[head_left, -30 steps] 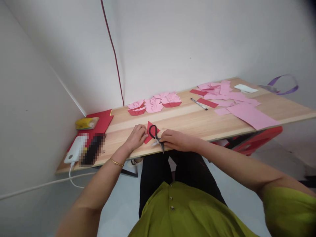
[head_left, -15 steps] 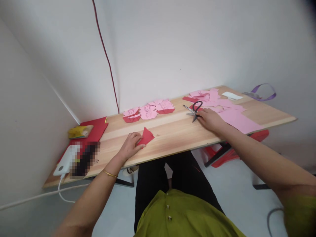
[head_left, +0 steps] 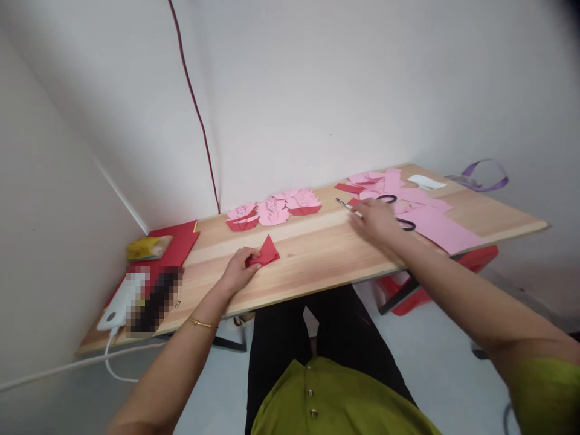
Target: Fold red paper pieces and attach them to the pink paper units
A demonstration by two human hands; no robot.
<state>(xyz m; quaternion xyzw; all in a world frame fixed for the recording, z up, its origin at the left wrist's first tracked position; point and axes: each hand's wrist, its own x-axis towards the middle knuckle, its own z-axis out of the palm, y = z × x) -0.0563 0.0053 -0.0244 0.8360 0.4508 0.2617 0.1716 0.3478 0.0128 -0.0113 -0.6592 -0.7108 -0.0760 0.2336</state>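
My left hand [head_left: 241, 269] is closed on a folded piece of red paper [head_left: 270, 251] and rests at the table's front half. The paper's pointed tip sticks up past my fingers. My right hand [head_left: 375, 220] lies over the scissors, whose black handles [head_left: 406, 225] show spread on either side of it while the blades are hidden beneath. A pen [head_left: 343, 203] lies at the fingertips of that hand. The right fingers are smeared and partly covered, so their grip is unclear. Small red scraps [head_left: 348, 188] lie just beyond.
Pink paper pieces [head_left: 453, 229] spread over the table's [head_left: 308, 254] right side. Pink-and-red paper flowers [head_left: 272, 211] line the wall side. At left are red sheets [head_left: 183, 241], a yellow packet [head_left: 147, 248] and a white device [head_left: 120, 305] with a cable. A red stool [head_left: 480, 260] stands underneath.
The scissors have turned and shifted right, their handles now beyond my right hand, which is nearer the pen. My left hand has closed further over the red paper, whose outline has narrowed.
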